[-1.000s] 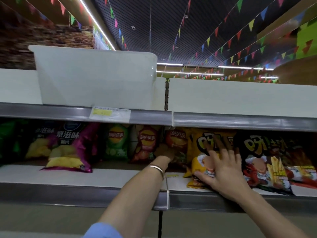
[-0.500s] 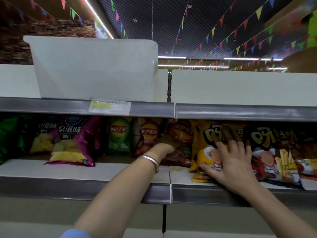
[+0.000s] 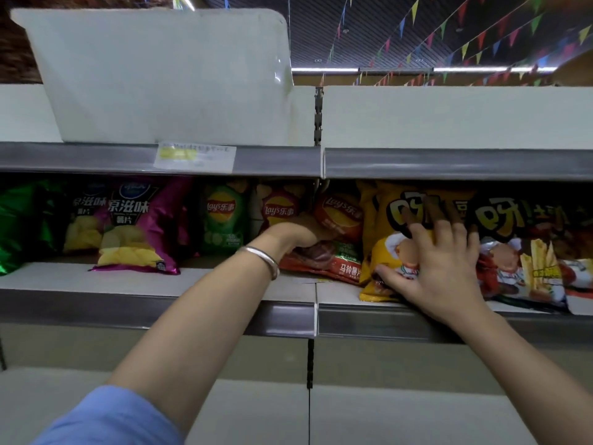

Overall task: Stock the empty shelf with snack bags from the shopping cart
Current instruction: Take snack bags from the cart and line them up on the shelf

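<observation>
On the shelf (image 3: 160,284), left hand (image 3: 295,236) grip curled round red bag (image 3: 337,232), right hand (image 3: 439,271) pinching yellow bag (image 3: 385,252).

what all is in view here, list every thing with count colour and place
green bag: 1, shiny green, far left of the stocked shelf
purple bags: 2, purple with yellow chips, left part, one behind the other
green Lay's bag: 1, green, upright, left of centre
red Lay's bags: 2, red, centre, one upright behind, one leaning forward
yellow bag: 1, yellow, right of centre
dark bag: 1, dark with fries picture, right part
price tag: 1, white and yellow, rail of the shelf above
divider: 1, white, on the shelf above
pennants: many, mixed colours, strung under the ceiling
bracelet: 1, silver, left wrist
left hand: on the leaning red bag; fingers hidden
right hand: grips the yellow bag
</observation>
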Demonstrator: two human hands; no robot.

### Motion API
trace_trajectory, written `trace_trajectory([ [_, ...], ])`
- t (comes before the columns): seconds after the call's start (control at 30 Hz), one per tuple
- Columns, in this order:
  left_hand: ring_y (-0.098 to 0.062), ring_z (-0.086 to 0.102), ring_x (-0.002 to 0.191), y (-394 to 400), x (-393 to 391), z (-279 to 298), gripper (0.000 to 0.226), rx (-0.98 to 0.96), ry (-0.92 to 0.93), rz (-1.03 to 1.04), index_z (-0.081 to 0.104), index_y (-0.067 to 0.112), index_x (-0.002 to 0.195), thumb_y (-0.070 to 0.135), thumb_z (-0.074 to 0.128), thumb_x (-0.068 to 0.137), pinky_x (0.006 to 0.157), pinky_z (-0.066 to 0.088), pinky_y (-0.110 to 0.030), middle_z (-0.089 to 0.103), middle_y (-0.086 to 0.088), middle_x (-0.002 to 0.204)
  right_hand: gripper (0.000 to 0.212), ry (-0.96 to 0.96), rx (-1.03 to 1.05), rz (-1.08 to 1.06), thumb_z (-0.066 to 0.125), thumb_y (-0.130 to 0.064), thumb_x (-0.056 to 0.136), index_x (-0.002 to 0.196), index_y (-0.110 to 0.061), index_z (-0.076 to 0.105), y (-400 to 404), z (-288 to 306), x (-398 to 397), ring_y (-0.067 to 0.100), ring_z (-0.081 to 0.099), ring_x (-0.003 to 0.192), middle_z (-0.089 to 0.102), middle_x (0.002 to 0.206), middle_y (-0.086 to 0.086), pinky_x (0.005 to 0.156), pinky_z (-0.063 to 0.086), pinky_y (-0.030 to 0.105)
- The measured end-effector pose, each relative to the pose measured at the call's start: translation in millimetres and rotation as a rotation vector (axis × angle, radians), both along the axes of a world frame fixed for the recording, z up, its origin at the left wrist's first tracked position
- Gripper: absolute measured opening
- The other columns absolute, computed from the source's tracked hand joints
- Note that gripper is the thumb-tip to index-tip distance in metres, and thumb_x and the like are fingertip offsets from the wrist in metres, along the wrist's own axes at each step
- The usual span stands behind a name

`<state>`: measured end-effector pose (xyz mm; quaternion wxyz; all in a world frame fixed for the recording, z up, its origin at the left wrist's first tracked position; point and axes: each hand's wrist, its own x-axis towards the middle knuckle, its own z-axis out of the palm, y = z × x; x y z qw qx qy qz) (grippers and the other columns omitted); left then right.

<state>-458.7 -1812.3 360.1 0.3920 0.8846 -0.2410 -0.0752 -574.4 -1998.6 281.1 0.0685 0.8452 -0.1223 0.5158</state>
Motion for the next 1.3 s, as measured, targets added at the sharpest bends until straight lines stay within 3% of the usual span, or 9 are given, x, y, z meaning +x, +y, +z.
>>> trace_trajectory([
  [0.13,-0.024,0.057,0.090,8,4,-7,0.043,0.017,0.010,-0.048,0.056,0.014,0.123,0.047,0.057,0.096,0.090,0.043,-0.029,0.062,-0.013,0.121,0.081,-0.009,-0.023,-0.027,0.046,-0.074,0.068,0.118,-0.011,0.056,0,0,-4,0.042,0.042,0.114,0.050,0.114,0.022,0.103,0.025,0.070],
  [0.37,-0.028,0.066,0.105,21,23,-10,0.045,0.083,0.133,-0.011,0.064,0.013,0.109,0.053,0.064,0.089,0.101,0.050,-0.040,0.069,-0.010,0.111,0.080,-0.037,0.002,0.080,0.049,-0.072,0.068,0.124,-0.016,0.047,-7,-1,-9,0.038,0.036,0.113,0.049,0.115,0.020,0.094,0.040,0.068],
  [0.5,-0.025,0.069,0.097,35,24,-1,0.039,0.072,0.198,-0.028,0.064,0.015,0.104,0.049,0.069,0.086,0.093,0.055,-0.038,0.072,-0.009,0.102,0.079,-0.006,-0.025,0.123,0.050,-0.072,0.068,0.122,-0.014,0.051,-8,-1,-7,0.033,0.036,0.105,0.050,0.109,0.017,0.089,0.045,0.064],
  [0.7,-0.028,0.073,0.095,47,32,-17,0.041,-0.081,0.191,0.000,0.067,0.011,0.108,0.048,0.064,0.091,0.095,0.056,-0.042,0.076,-0.012,0.096,0.081,0.355,0.261,0.083,0.052,-0.080,0.074,0.124,-0.017,0.056,11,20,4,0.033,0.044,0.111,0.050,0.115,0.013,0.097,0.037,0.043],
  [0.97,-0.024,0.071,0.086,52,32,-29,0.038,-0.139,0.029,0.055,0.068,0.010,0.099,0.047,0.063,0.092,0.082,0.055,-0.033,0.074,-0.009,0.091,0.048,0.554,0.304,0.105,0.059,-0.076,0.077,0.080,-0.028,0.051,12,30,22,0.028,0.060,0.104,0.062,0.101,0.003,0.079,0.046,0.034],
  [1.03,-0.025,0.070,0.086,51,33,-33,0.037,-0.194,0.023,0.042,0.069,0.008,0.101,0.043,0.064,0.092,0.084,0.055,-0.034,0.073,-0.010,0.091,0.051,0.550,0.232,0.085,0.056,-0.077,0.079,0.111,-0.037,0.057,5,28,30,0.029,0.042,0.134,0.050,0.129,0.006,0.100,0.040,0.039],
  [1.1,-0.025,0.070,0.086,49,33,-35,0.038,-0.226,0.022,0.032,0.068,0.006,0.105,0.041,0.065,0.092,0.084,0.054,-0.034,0.073,-0.010,0.091,0.098,0.469,0.100,0.076,0.049,-0.083,0.076,0.154,-0.042,0.005,-3,22,38,0.025,-0.010,0.150,-0.005,0.159,-0.005,0.120,0.003,0.055],
  [1.17,-0.026,0.070,0.088,48,34,-38,0.042,-0.256,0.026,0.027,0.066,0.005,0.111,0.042,0.067,0.090,0.086,0.055,-0.035,0.072,-0.011,0.096,0.109,0.428,0.037,0.050,0.035,-0.088,0.069,0.151,-0.041,-0.019,-5,19,40,0.024,-0.024,0.147,-0.024,0.158,-0.008,0.118,-0.008,0.062],
  [1.3,-0.026,0.071,0.091,59,39,-39,0.066,-0.319,0.100,0.024,0.059,0.009,0.123,0.052,0.077,0.077,0.089,0.056,-0.039,0.072,-0.010,0.105,0.112,0.473,0.034,-0.013,0.044,-0.088,0.073,0.152,-0.041,-0.020,-2,18,37,0.025,-0.023,0.149,-0.025,0.161,-0.007,0.119,-0.007,0.059],
])
